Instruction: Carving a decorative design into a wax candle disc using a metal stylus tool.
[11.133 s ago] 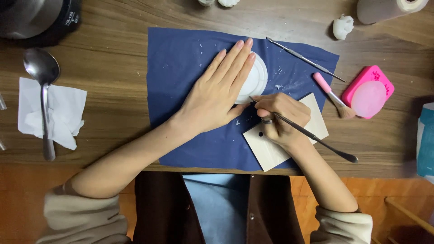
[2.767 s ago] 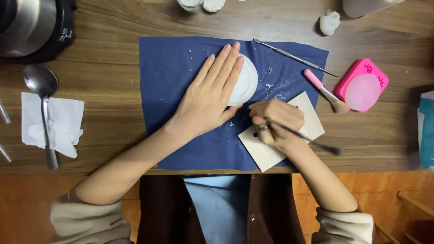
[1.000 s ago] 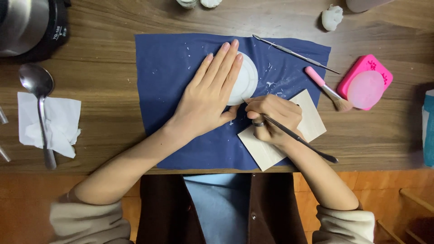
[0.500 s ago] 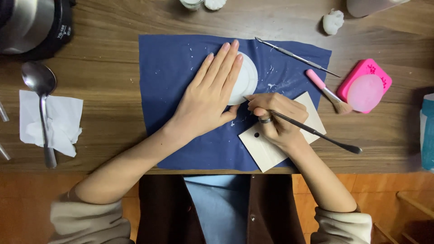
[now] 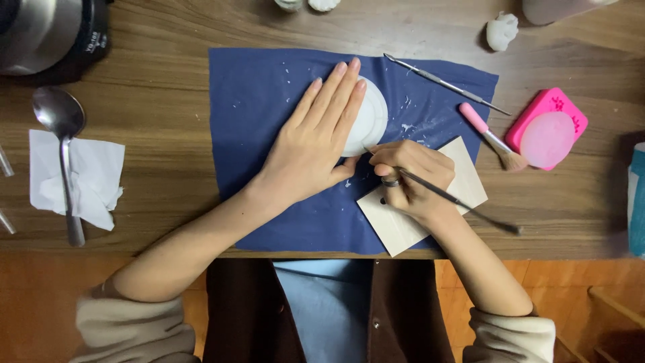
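White disc (image 5: 371, 117) lies pinned under left hand (image 5: 310, 144), brush (image 5: 489, 136) nearby.

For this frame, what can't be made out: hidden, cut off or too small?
- Head view: most of the white disc lies under the left hand, so its surface is unseen.
- The thin tool's tip is hidden by the right hand.
- The teal object is cut by the right edge; its kind is unclear.
- The metal pot is cut by the top-left corner.
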